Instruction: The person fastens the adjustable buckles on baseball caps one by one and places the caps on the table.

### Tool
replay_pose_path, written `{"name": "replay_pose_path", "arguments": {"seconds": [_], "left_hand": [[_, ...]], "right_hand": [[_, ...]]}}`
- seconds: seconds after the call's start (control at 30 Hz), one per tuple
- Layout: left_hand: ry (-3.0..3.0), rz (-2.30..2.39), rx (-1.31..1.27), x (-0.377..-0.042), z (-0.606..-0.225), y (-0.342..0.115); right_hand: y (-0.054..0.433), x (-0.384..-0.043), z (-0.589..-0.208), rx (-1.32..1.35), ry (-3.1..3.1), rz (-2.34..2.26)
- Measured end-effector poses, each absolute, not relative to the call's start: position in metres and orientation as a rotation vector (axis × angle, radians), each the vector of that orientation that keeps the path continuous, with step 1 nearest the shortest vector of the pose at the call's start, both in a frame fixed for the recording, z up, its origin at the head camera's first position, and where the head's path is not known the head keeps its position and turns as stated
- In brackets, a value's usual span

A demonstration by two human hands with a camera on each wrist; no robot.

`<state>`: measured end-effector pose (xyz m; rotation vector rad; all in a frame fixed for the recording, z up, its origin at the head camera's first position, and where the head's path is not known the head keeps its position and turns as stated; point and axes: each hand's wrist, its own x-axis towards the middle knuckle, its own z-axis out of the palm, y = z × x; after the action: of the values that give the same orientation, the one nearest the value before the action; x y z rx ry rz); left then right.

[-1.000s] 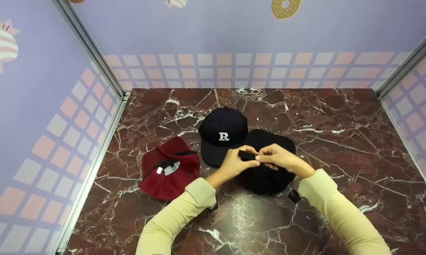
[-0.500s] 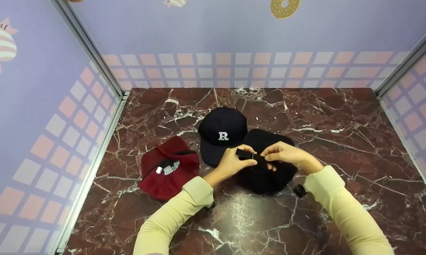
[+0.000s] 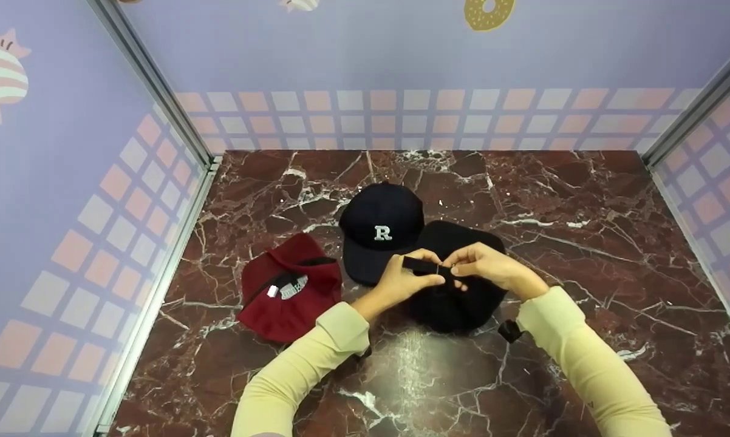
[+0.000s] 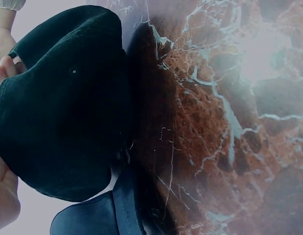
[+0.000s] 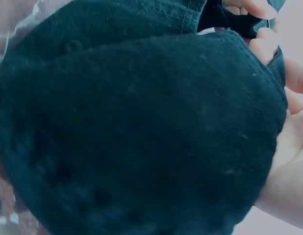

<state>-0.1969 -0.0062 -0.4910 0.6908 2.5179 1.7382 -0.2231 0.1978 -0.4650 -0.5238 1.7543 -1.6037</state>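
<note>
A black cap (image 3: pixel 456 312) lies at the centre right in the head view, its back strap (image 3: pixel 421 266) raised between both hands. My left hand (image 3: pixel 399 280) pinches the strap on its left side between thumb and fingers. Beside a thin bright line on the strap, my right hand (image 3: pixel 489 268) pinches it from the right. The crown of the black cap (image 4: pixel 68 107) covers most of the left hand in the left wrist view. In the right wrist view the crown (image 5: pixel 141 132) fills the middle, with fingers (image 5: pixel 262 46) at the strap opening.
Behind the hands sits a dark navy cap (image 3: pixel 384 209) with a white R, its brim close to the black cap. A dark red cap (image 3: pixel 292 297) lies to the left, inside facing up. The marble-patterned table (image 3: pixel 596 243) meets patterned walls at the back and sides.
My right hand shifted a little right along the strap, then came slightly back left. More strap and a bright line on it now show between the hands. The other caps stay put.
</note>
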Motion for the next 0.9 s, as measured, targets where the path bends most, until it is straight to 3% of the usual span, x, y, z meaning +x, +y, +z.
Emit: {"name": "replay_pose_path", "arguments": {"seconds": [0.3,0.67,0.9], "left_hand": [[2.652,1.557,0.72,-0.196,-0.492,-0.003],[2.834,1.306,0.928,-0.195,-0.493,-0.001],[2.849,1.28,0.963,-0.194,-0.494,-0.001]], "right_hand": [[0.184,-0.216,-0.456,-0.488,2.022,-1.636],[0.171,-0.206,-0.432,-1.004,2.393,-1.325],[0.165,-0.208,-0.432,-0.989,2.377,-1.253]]}}
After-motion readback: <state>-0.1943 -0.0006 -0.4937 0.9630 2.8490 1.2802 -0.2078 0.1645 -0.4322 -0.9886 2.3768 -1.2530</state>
